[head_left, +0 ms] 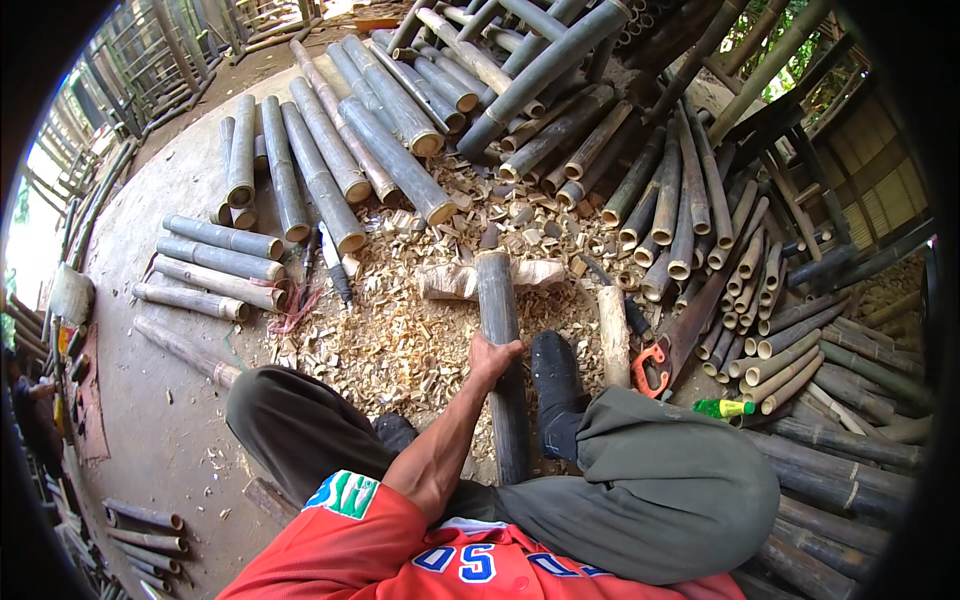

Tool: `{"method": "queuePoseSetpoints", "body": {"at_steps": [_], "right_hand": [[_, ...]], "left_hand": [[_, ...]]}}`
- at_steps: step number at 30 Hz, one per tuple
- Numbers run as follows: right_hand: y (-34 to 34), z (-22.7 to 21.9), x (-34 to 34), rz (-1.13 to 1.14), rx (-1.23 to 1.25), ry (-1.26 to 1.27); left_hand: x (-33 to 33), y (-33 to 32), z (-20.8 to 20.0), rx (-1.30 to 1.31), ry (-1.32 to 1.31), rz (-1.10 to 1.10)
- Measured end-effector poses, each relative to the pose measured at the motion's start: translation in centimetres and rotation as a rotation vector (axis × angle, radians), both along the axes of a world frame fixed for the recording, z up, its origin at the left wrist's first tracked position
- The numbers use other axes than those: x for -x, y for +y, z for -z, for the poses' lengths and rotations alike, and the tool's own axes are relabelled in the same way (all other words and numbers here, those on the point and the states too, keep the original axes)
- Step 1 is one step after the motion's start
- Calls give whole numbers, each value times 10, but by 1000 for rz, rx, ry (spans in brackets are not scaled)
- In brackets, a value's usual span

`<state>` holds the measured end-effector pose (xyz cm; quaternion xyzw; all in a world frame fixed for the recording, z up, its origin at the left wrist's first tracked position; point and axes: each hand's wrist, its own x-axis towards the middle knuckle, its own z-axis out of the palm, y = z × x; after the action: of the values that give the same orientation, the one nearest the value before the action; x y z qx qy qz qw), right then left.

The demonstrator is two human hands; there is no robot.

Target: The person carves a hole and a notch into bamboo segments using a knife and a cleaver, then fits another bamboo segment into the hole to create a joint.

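Note:
My left hand point(490, 361) is closed round a dark bamboo pole point(498, 310), gripping it about midway along. The pole points away from me between my legs, its far end lying across a short pale log point(450, 282). At that far end a small dark pointed piece point(489, 237) shows; I cannot tell what it is. Wood chips point(390, 330) cover the ground all round the log. My right hand is not in view. Beside my right boot point(556, 380) stands a pale debarked stick point(613, 335), and next to it lies a handsaw point(653, 367) with an orange handle.
Cut bamboo lengths point(320, 180) fan out at the far side, with more bamboo stacked point(790, 360) on the right. A black-handled tool point(335, 268) lies among the chips at left. A green bottle point(724, 408) rests near my right knee. Another person's arm point(40, 390) shows at the left edge.

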<state>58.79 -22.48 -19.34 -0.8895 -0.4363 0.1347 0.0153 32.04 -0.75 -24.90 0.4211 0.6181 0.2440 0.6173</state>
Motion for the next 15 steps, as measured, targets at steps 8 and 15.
{"method": "queuePoseSetpoints", "body": {"at_steps": [8, 15], "right_hand": [[-5, -2, -11, -19, -25, -4], [47, -18, -39, -79, 455, 190]], "left_hand": [[12, 18, 4, 418, -593, -116], [50, 56, -25, 261, -256, 20]]}}
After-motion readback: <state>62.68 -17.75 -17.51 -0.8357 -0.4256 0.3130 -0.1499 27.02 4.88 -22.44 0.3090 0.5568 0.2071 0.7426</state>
